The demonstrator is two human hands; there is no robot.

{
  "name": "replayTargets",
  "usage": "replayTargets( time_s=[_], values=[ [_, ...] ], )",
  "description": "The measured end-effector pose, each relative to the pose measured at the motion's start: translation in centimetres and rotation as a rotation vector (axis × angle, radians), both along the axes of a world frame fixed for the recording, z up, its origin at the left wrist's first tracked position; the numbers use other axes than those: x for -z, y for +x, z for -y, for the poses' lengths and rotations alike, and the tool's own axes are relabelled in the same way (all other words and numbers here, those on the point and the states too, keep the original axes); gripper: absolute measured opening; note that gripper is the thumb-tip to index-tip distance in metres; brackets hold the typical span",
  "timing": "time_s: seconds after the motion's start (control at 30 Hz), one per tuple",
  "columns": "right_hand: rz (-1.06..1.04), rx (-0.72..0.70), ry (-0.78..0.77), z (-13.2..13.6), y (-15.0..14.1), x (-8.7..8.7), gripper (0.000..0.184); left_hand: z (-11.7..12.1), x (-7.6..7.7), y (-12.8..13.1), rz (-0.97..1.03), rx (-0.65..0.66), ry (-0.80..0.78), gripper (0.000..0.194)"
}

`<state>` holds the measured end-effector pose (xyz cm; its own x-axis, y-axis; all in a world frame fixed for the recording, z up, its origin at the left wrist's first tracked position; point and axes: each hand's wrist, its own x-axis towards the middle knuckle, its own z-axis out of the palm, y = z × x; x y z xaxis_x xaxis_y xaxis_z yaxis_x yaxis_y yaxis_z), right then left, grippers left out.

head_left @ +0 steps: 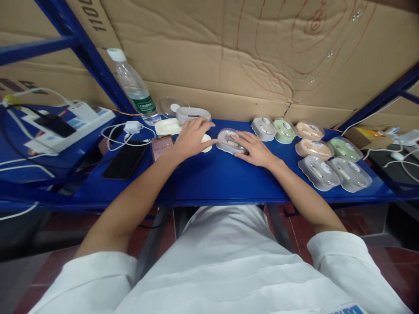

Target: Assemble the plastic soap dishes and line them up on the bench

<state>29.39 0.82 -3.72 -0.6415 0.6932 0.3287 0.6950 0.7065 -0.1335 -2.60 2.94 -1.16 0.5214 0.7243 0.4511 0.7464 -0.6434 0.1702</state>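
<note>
My right hand (253, 148) grips the right end of a grey oval box with a clear lid (226, 140), its fingers across the lid and the thumb at the near edge. The box rests on the blue tabletop. To its left, my left hand (194, 138) is open with fingers spread, its thumb tip close to the box. A small cream-coloured round piece (207, 144) lies partly behind that thumb. Just beyond the fingers are a grey oval tray (194, 114), a cream-coloured tray (167, 127) and a clear lid (166, 106).
Several lidded boxes in grey (319, 172), green (284, 131) and peach (314, 149) stand at the right. At the left are a water bottle (135, 89), a phone (162, 147), a black phone-like slab (125, 160) and a charger (132, 127). Cardboard (209, 56) closes the back.
</note>
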Motion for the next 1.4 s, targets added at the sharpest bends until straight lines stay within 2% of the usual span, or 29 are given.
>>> replayTargets(
  time_s=[0.13, 0.2, 0.37, 0.43, 0.5, 0.6, 0.67, 0.73, 0.83, 0.9, 1.03, 1.17, 1.27, 1.4],
  values=[
    [-0.062, 0.203, 0.155, -1.2, 1.1, 0.3, 0.067, -0.4, -0.1, -0.9, 0.003, -0.193, 0.046, 0.058],
    [-0.097, 0.246, 0.195, -1.4, 1.2, 0.5, 0.064, -0.7, 0.1, -1.3, -0.015, -0.268, 0.047, 0.063],
    [-0.054, 0.147, 0.149, -0.5, -0.2, 0.8, 0.053, -1.2, -0.4, -1.9, -0.017, -0.373, -0.020, 0.054],
    [-0.041, 0.110, 0.150, 0.2, -0.8, 0.7, 0.053, -1.1, -0.9, -1.9, 0.011, -0.361, -0.001, 0.050],
    [-0.071, 0.102, 0.194, 0.9, -1.4, 0.4, 0.057, -0.7, -1.3, -1.6, 0.038, -0.261, 0.044, 0.047],
    [-0.146, 0.108, 0.275, 1.7, -1.8, -0.4, 0.067, 0.2, -1.1, -0.3, 0.028, 0.051, 0.063, 0.039],
    [-0.153, 0.073, 0.261, 1.9, -1.8, -0.8, 0.065, 0.9, -0.6, 0.8, 0.002, 0.237, 0.031, 0.034],
    [-0.129, -0.003, 0.174, 1.9, -1.8, -0.8, 0.055, 1.5, 0.0, 1.7, -0.025, 0.328, -0.014, 0.032],
    [-0.085, -0.113, 0.010, 1.4, -1.6, -0.4, 0.047, 1.8, 0.3, 2.1, -0.043, 0.378, -0.070, 0.034],
    [-0.069, -0.133, -0.038, 1.2, -1.6, -0.3, 0.045, 1.5, 0.1, 1.7, -0.009, 0.333, -0.059, 0.037],
    [-0.053, -0.107, -0.043, 1.6, -1.5, -0.8, 0.046, 0.2, -0.6, -0.1, 0.056, 0.071, 0.018, 0.040],
    [-0.039, -0.067, -0.029, 2.0, -1.6, -1.3, 0.054, -1.6, -0.1, -2.1, 0.021, -0.124, -0.001, 0.049],
    [-0.044, -0.060, -0.027, 1.8, -1.6, -1.2, 0.057, -2.6, 0.8, -2.8, 0.008, -0.187, -0.076, 0.039],
    [-0.048, -0.063, -0.040, 1.6, -1.5, -1.0, 0.055, -2.9, 1.0, -2.2, 0.052, -0.179, -0.089, 0.030]
  ],
)
